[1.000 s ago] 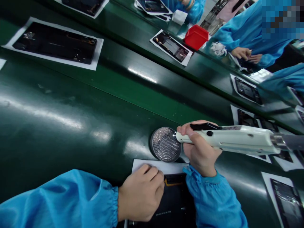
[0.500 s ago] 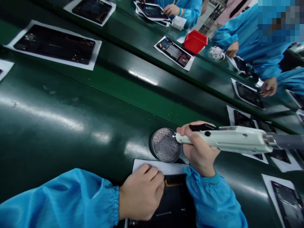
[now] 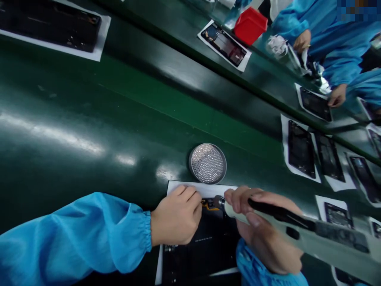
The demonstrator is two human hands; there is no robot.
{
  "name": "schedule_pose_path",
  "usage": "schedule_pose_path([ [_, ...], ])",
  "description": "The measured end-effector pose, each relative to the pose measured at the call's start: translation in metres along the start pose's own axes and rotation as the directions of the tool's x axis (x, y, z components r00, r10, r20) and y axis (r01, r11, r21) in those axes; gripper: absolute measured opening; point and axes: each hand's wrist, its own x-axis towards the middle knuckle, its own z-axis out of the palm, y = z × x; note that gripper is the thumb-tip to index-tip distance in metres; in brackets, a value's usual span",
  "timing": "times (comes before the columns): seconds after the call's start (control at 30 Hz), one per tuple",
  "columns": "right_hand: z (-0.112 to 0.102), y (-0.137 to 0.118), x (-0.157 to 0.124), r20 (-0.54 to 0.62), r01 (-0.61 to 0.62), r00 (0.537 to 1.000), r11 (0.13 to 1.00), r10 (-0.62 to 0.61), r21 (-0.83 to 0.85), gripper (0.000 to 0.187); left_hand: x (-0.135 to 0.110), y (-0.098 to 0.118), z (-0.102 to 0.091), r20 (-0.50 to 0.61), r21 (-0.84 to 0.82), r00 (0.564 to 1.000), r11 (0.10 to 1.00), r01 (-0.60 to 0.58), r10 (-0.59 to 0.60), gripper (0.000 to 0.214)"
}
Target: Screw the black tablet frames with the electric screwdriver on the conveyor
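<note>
My right hand [image 3: 264,222] is wrapped round a pale electric screwdriver [image 3: 336,242] with a black lever. Its tip is over the upper edge of a black tablet-like device [image 3: 205,254], by an orange flex cable [image 3: 212,205]. I cannot tell whether the tip touches. My left hand [image 3: 178,216] rests on the device's upper left corner, fingers curled and closed; what is under the fingertips is hidden. The device lies on a white sheet [image 3: 174,184]. Just beyond the sheet stands a round dish [image 3: 208,163] with a dimpled plate and small silvery screws.
More black devices on white sheets lie at the upper left [image 3: 50,26] and on the right [image 3: 301,149]. Across the green bench [image 3: 119,119] are a red bin [image 3: 250,26] and a co-worker in blue sleeves [image 3: 342,51], whose hands are among parts.
My right hand has brought the screwdriver from the dish towards me, down to the device's upper edge. My left hand stays at the device's corner. The view has shifted slightly.
</note>
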Motion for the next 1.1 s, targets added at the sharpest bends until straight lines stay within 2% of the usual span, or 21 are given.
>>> schedule_pose_path([
  [0.17, -0.001, 0.004, -0.011, 0.099, -0.027, 0.995, 0.999, 0.031, -0.039, 0.031, 0.0, -0.001, -0.001, -0.014, 0.014, 1.0, 1.0, -0.011, 0.011, 0.023],
  [0.27, 0.0, 0.006, -0.011, 0.118, -0.041, 0.992, 0.998, 0.046, -0.04, 0.031, 0.0, 0.0, 0.001, -0.022, 0.033, 1.0, 0.999, -0.015, 0.016, 0.024],
  [0.57, 0.003, 0.012, -0.012, 0.11, -0.068, 0.991, 0.997, 0.073, -0.045, 0.03, 0.001, 0.001, 0.001, -0.012, 0.033, 1.0, 0.999, -0.015, 0.016, 0.021],
  [1.0, 0.011, 0.016, -0.012, 0.125, 0.023, 0.992, 0.997, -0.014, -0.07, 0.018, 0.002, 0.0, -0.006, 0.026, 0.086, 0.999, 0.996, -0.027, 0.024, 0.019],
  [1.1, 0.005, 0.015, -0.01, 0.131, 0.014, 0.991, 0.999, -0.007, -0.049, 0.023, 0.002, -0.004, -0.011, 0.048, 0.119, 0.999, 0.993, -0.017, 0.011, 0.02],
])
